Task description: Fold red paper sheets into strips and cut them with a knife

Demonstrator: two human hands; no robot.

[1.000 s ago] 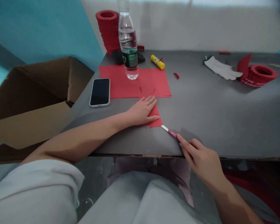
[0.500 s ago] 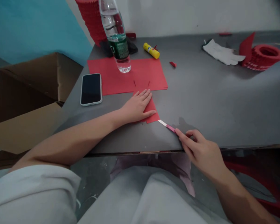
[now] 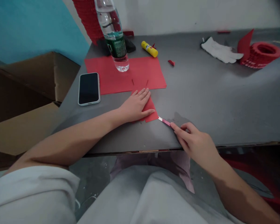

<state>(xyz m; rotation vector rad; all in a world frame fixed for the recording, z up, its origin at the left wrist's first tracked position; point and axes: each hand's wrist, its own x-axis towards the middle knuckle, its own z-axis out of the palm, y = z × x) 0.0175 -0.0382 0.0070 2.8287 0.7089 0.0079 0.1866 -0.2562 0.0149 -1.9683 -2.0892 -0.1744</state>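
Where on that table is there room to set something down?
Widest patch: grey table between the right hand, white glove and front edge. Crowded: the left side, with phone, bottle, red sheets, left hand.

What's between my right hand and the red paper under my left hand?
In the head view, a slim tool: its pink end is in your right hand, its white tip at the red paper's corner.
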